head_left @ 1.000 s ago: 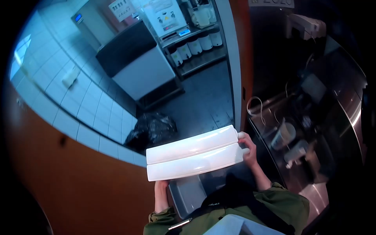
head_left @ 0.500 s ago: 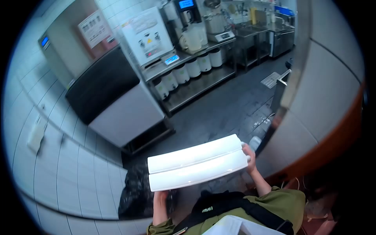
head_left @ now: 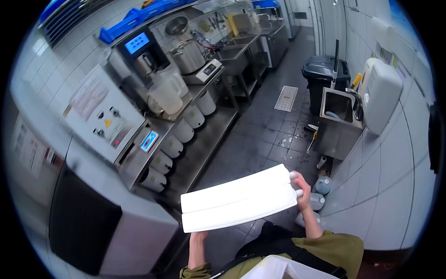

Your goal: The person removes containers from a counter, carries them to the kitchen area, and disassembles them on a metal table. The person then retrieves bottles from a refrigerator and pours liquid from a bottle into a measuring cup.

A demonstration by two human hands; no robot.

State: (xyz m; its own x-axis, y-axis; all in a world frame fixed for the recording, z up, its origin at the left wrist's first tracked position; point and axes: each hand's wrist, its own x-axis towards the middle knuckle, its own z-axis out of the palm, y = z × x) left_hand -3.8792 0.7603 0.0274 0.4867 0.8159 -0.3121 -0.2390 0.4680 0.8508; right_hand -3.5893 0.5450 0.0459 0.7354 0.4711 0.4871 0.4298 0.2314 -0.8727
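Two long white pieces (head_left: 239, 200), lying side by side, are held out in front of me. Short round white knobs stick out at their right end. My right hand (head_left: 303, 190) grips that end, its fingers curled by the knobs. Under the left end, my left hand (head_left: 199, 236) supports the pieces; its fingers are hidden beneath them. Whether the pieces are containers or something else, I cannot tell.
On the left runs a steel counter (head_left: 195, 86) with pitchers (head_left: 166, 95), a scale (head_left: 209, 69) and several white buckets below. A small sink (head_left: 341, 104), a black bin (head_left: 325, 74) and jugs (head_left: 321, 186) line the right wall. The tiled floor (head_left: 251, 139) has wet patches.
My view has swung right and forward into the kitchen, bringing the sink, bin and jugs into sight. Both hands still hold the white pieces at about the same place before me.
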